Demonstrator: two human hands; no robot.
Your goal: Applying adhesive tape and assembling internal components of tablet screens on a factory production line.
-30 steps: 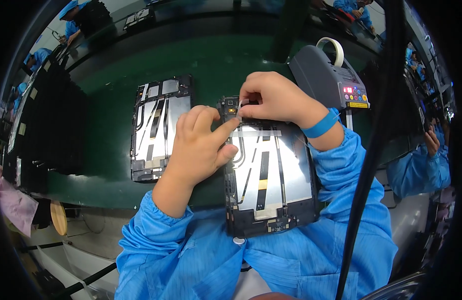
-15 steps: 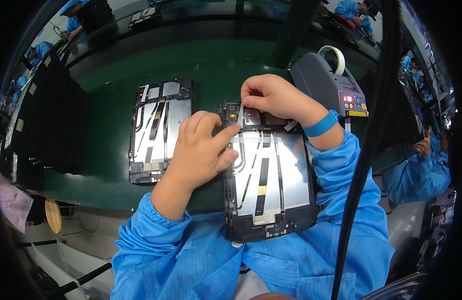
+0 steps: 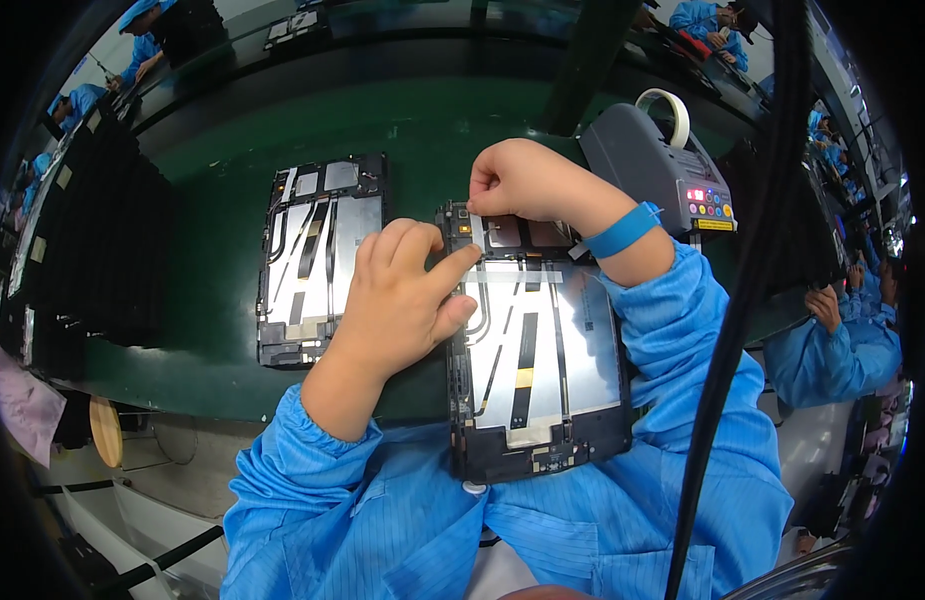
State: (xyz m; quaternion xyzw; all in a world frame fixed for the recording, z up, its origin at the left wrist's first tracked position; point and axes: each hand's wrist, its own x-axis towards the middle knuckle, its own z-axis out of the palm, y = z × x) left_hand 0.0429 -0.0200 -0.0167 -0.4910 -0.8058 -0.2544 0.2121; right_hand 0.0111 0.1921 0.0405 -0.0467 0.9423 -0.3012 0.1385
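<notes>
An open tablet back [image 3: 542, 350], silver plates in a black frame, lies at the table's near edge in front of me. My left hand [image 3: 402, 300] rests on its left edge, fingers curled, with the index fingertip pressing the end of a pale tape strip [image 3: 522, 273] that crosses the plate. My right hand [image 3: 527, 185] is fisted at the tablet's top left corner. It pinches a narrow pale strip [image 3: 475, 232] that runs down toward the index finger. A blue band [image 3: 622, 230] circles my right wrist.
A second open tablet back [image 3: 317, 255] lies to the left on the green mat [image 3: 432, 120]. A grey tape dispenser [image 3: 662, 165] with a tape roll stands behind my right wrist. Black trays [image 3: 92, 240] line the left side. A black cable [image 3: 752, 300] hangs at the right, with another worker's sleeve [image 3: 832, 355] beyond it.
Almost nothing. My left index finger stays pressed on the tape and my right hand stays pinched at the top corner. Only the view has shifted slightly.
</notes>
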